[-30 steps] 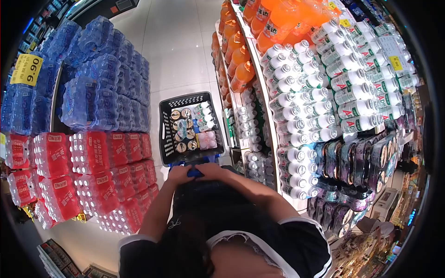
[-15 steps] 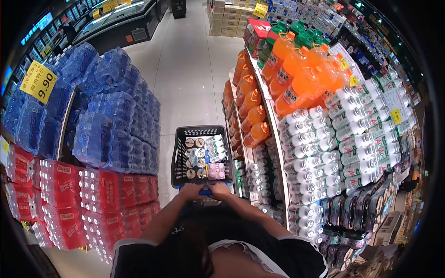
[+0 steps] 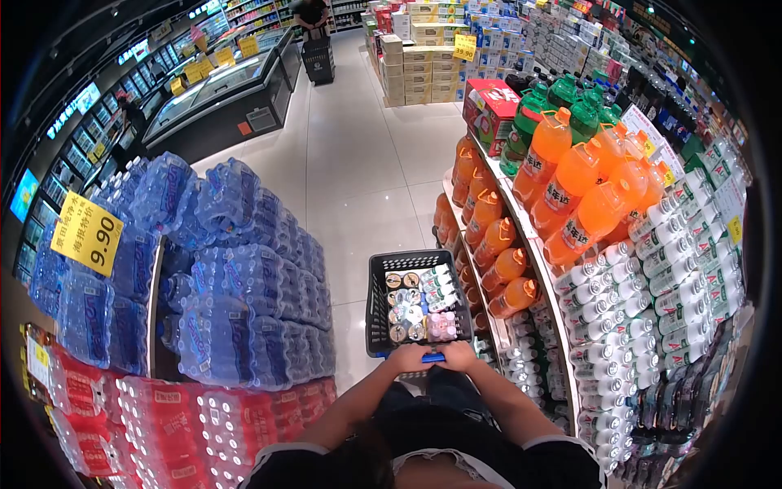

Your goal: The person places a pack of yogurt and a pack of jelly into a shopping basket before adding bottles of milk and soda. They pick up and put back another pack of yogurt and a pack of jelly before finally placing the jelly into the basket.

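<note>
Both hands are wrapped round the blue handle (image 3: pixel 432 357) of a black shopping cart basket (image 3: pixel 375 306). My left hand (image 3: pixel 407 358) grips the handle's left part, and my right hand (image 3: pixel 459 356) grips its right part, a short gap between them. Inside the basket lie packs with round tops (image 3: pixel 401 306), some white bottles (image 3: pixel 440 287) and a pink pack (image 3: pixel 441 326). The basket's right side is close to the shelf of orange bottles (image 3: pixel 513 293).
Wrapped blue water packs (image 3: pixel 220 334) and red packs (image 3: pixel 236 424) stand at left. Large orange bottles (image 3: pixel 562 191) and white bottles (image 3: pixel 607 359) line the right. Ahead are a freezer (image 3: pixel 220 98), stacked cartons (image 3: pixel 423 73) and a person (image 3: pixel 310 15) behind another black cart (image 3: pixel 318 61).
The view has tilted up and shifted left, so the shelves, basket and hands appear lower and further right. The person by the far cart has come into view. Both hands keep their hold.
</note>
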Demonstrator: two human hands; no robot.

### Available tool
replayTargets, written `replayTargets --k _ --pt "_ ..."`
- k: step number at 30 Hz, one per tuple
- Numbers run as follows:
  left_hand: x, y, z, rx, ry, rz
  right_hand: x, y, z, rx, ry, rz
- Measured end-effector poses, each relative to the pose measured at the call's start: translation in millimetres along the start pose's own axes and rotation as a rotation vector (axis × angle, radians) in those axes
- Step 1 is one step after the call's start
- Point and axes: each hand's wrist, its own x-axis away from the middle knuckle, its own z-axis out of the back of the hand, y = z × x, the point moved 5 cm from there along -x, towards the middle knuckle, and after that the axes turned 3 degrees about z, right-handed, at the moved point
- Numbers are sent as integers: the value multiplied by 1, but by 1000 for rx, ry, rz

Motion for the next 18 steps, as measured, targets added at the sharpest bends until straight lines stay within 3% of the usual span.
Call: replayTargets --k 5,9,12,18 --pt "-41 -23 36 44 26 -42 -45 29 20 -22 78 34" --pt "-79 -43 67 45 -21 2 -87 58 31 15 41 60" --pt "-98 -53 94 -78 -20 169 -119 76 42 4 13 42" --pt "-158 -84 135 -98 28 137 -176 110 81 -5 32 99"
